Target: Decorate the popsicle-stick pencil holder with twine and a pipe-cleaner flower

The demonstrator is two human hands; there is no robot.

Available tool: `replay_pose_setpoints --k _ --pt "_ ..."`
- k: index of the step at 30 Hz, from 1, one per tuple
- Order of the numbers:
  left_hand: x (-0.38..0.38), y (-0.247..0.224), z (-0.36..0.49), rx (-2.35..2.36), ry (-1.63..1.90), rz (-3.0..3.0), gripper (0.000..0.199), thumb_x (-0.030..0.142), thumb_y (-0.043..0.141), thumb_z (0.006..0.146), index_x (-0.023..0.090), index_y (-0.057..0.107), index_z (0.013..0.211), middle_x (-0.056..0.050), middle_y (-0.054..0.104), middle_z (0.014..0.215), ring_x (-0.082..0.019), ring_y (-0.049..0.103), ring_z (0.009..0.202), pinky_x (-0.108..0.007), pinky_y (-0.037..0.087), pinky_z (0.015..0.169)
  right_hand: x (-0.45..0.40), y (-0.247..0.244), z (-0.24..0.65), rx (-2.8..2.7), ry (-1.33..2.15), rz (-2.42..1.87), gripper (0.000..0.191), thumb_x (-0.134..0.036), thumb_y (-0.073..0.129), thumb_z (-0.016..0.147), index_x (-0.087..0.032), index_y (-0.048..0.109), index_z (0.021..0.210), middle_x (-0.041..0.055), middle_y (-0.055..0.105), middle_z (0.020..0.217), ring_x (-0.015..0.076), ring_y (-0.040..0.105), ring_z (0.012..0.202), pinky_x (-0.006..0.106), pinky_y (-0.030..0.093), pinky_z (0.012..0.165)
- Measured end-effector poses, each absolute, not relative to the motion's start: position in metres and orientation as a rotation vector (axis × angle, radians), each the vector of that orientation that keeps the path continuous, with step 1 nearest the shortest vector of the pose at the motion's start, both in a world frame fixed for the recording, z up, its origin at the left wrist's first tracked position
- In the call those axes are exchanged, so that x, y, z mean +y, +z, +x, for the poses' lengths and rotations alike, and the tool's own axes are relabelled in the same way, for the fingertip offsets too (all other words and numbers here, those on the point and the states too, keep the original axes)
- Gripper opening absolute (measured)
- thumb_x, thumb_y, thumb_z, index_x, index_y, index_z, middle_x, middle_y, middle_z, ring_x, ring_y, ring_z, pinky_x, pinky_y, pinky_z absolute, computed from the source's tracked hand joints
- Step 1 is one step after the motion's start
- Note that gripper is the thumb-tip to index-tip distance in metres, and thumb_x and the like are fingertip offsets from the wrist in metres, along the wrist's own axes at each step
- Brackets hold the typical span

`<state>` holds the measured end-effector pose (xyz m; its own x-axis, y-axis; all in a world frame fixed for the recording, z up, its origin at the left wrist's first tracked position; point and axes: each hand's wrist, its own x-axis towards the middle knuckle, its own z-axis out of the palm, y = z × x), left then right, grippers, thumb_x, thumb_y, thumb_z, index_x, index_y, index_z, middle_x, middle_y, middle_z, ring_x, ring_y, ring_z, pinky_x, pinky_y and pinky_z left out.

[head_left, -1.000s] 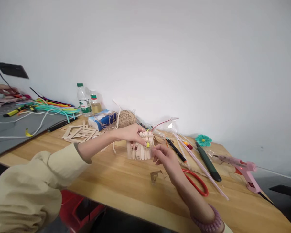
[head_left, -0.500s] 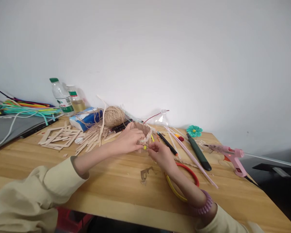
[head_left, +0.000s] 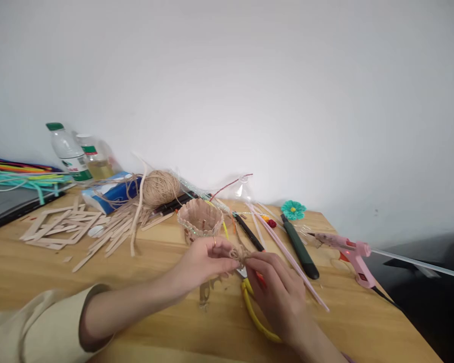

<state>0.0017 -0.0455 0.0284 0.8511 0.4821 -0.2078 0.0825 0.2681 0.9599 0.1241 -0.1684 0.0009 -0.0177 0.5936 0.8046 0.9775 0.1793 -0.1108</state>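
Between my two hands is a small twine bow (head_left: 239,253), brown and loosely looped. My left hand (head_left: 208,259) pinches its left side, with thumb and fingers closed on it. From the right, my right hand (head_left: 278,285) grips the other side in its fingertips. Just behind my left hand stands a pinkish-brown cup with a scalloped, glittery rim (head_left: 200,218), which neither hand holds. Under my right hand lie scissors with yellow and red handles (head_left: 257,317), partly hidden by it.
A twine ball (head_left: 161,187), wooden sticks (head_left: 115,229) and a tissue pack (head_left: 111,191) lie left. Two bottles (head_left: 70,154) stand behind them. On the right are a green cutter (head_left: 300,249), a teal flower (head_left: 293,209) and a pink glue gun (head_left: 357,254), its red light on.
Both hands have left the cup, which now stands free behind them. They have come nearer and now hold the twine bow between them. The view has shifted slightly right.
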Motion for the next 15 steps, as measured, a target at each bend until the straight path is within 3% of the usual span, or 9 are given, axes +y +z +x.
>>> replay_pose_setpoints --k 5,8,10,12,15 --pt "-0.053 0.031 0.025 0.539 0.277 1.258 0.025 0.029 0.077 0.054 0.015 0.063 0.069 0.0 0.062 0.064 -0.012 0.057 0.062 -0.023 0.045 0.06 -0.216 -0.005 0.154 -1.711 -0.701 -1.643 0.022 -0.008 0.051 0.086 -0.018 0.057 0.104 0.0063 0.07 0.089 0.0165 0.067 0.081 0.026 0.053 0.074" --pt "-0.055 0.027 0.035 0.579 0.243 1.252 0.024 0.027 0.075 0.055 0.015 0.063 0.073 0.002 0.061 0.065 -0.011 0.056 0.062 -0.022 0.045 0.059 -0.261 -0.012 0.194 -1.234 -0.687 -2.024 0.01 -0.025 0.051 0.087 -0.023 0.06 0.091 0.004 0.07 0.083 0.0169 0.067 0.064 0.026 0.053 0.056" --pt "-0.057 0.024 0.042 0.568 0.214 1.26 0.022 0.026 0.074 0.057 0.015 0.062 0.071 0.003 0.058 0.064 -0.011 0.054 0.062 -0.023 0.045 0.06 -0.287 -0.018 0.228 -0.809 -0.488 -2.314 0.024 -0.042 0.052 0.084 -0.023 0.06 0.095 0.0056 0.07 0.087 0.0202 0.067 0.06 0.028 0.05 0.046" --pt "-0.061 0.023 0.049 0.553 0.188 1.268 0.02 0.027 0.073 0.058 0.015 0.062 0.071 0.003 0.057 0.066 -0.011 0.053 0.063 -0.023 0.045 0.061 -0.303 -0.023 0.262 -0.565 -0.348 -2.415 0.046 -0.055 0.051 0.078 -0.019 0.059 0.105 0.0125 0.067 0.102 0.0282 0.067 0.078 0.038 0.053 0.06" --pt "-0.067 0.021 0.061 0.542 0.153 1.3 0.019 0.027 0.072 0.061 0.015 0.065 0.074 0.002 0.06 0.069 -0.01 0.052 0.064 -0.024 0.043 0.064 -0.306 -0.03 0.302 -0.585 -0.258 -2.411 0.067 -0.063 0.057 0.065 -0.01 0.059 0.105 0.0228 0.062 0.108 0.0393 0.055 0.104 0.052 0.044 0.085"
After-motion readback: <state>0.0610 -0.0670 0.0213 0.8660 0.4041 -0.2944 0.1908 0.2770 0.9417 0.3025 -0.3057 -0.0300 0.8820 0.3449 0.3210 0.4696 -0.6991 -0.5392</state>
